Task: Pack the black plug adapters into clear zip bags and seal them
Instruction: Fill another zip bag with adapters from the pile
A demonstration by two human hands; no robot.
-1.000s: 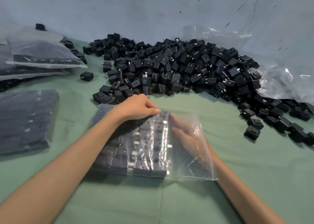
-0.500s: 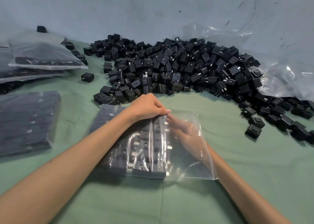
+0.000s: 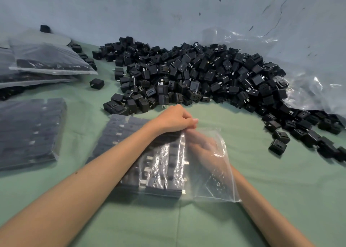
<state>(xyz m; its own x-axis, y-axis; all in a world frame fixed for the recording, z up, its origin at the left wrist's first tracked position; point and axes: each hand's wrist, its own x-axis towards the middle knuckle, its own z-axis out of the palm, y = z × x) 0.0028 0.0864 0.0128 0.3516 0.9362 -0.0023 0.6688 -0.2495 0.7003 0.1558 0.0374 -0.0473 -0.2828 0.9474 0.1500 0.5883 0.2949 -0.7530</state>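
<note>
Carrying it all: a green tabletop (image 3: 280,200) that runs back to a pale grey-blue wall (image 3: 168,12)
Loose pile: black plug adapters (image 3: 196,74) heaped along the far side of the tabletop against the wall, trailing down toward the right edge
Plastic sheet: a crumpled clear plastic sheet (image 3: 309,89) at the right, resting against the wall and touching the right end of the pile
Packed bags: one filled bag (image 3: 28,132) lies flat at the left edge, with stacked filled bags (image 3: 48,61) beyond it at the far left
Bag in work: a clear zip bag (image 3: 215,183) lies near the middle of the tabletop, in front of the pile; its left part holds packed rows (image 3: 161,173) of adapters with metal prongs showing, its right part is slack film, and it is unsealed, the right forearm going in at its right side
Left hand: the left hand (image 3: 174,120) reaches over the packed rows, fingers curled, thumb and fingertips pinched on the bag's far edge
Right hand: the right hand (image 3: 202,149) is inside the bag just beside the rows, blurred through the plastic; I cannot tell whether its fingers grip anything
Stray adapter: a single adapter (image 3: 97,83) sits alone between the stacked bags and the pile
</note>
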